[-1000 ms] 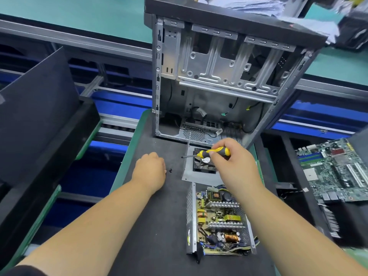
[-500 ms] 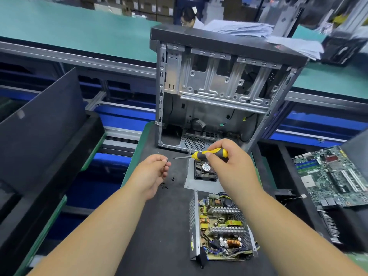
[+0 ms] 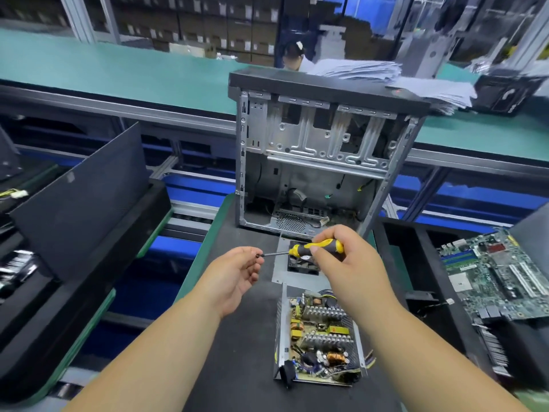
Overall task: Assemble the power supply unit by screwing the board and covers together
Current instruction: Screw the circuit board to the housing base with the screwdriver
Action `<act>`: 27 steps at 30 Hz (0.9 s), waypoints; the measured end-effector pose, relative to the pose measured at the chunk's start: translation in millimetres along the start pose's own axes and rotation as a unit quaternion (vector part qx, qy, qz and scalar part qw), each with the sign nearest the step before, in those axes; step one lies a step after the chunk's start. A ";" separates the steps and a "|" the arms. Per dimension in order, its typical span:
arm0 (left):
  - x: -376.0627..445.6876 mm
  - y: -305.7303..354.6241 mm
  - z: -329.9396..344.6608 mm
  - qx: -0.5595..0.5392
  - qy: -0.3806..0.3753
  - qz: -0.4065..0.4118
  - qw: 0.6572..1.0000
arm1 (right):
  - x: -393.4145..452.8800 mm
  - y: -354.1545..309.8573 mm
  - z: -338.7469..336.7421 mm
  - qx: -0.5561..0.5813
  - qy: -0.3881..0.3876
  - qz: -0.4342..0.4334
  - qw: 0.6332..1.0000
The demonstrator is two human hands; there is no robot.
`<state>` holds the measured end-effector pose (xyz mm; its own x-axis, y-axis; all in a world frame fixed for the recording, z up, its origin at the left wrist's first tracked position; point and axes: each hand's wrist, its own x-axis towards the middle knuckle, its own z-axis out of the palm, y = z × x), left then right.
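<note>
Near the frame centre, the left hand [image 3: 237, 273] pinches a small screw [image 3: 260, 255] against the tip of the screwdriver [image 3: 309, 249], gripped by the right hand [image 3: 346, 263]. The open power supply [image 3: 319, 337] lies below; the screw may slip off and drop.

Computer case [image 3: 323, 150] behind fan cover [image 3: 297, 263], power supply [image 3: 320, 337] nearest — motherboard [image 3: 499, 275] right

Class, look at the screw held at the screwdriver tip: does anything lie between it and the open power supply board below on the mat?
Nothing visible does. The left hand pinches the screw at the tip of the screwdriver, gripped by the right hand. Only bare black mat lies between them and the power supply board.
</note>
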<state>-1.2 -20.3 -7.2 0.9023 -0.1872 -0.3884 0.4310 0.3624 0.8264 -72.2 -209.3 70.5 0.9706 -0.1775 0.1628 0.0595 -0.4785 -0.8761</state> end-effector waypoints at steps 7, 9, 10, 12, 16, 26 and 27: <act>-40.7 -30.6 41.3 0.052 -0.029 0.007 0.998 | -46.9 13.3 -53.1 0.040 0.006 0.008 0.999; -55.6 -41.4 53.5 0.059 -0.032 -0.001 0.998 | -62.9 17.0 -70.9 0.046 -0.002 0.007 0.999; -63.8 -46.4 60.2 0.064 -0.032 -0.004 0.997 | -71.1 18.7 -79.4 0.049 -0.008 0.006 0.999; -81.0 -54.3 73.6 0.077 -0.029 -0.002 0.997 | -86.1 20.9 -94.4 0.050 -0.017 0.004 0.999; -113.3 -63.4 95.2 0.090 -0.017 0.014 0.996 | -113.1 21.6 -114.7 0.059 -0.014 -0.013 0.998; -173.2 -77.6 96.1 0.075 0.011 0.040 0.996 | -164.0 16.1 -135.4 0.077 -0.046 -0.040 0.995; -174.9 -77.8 93.6 0.078 0.007 0.042 0.996 | -166.4 15.7 -136.0 0.083 -0.046 -0.042 0.995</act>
<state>-193.9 -101.2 34.7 0.9356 -0.1487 -0.3203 0.3478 0.2297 0.9090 -264.4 -304.3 91.4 0.9771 -0.0601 0.2041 0.1725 -0.3381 -0.9252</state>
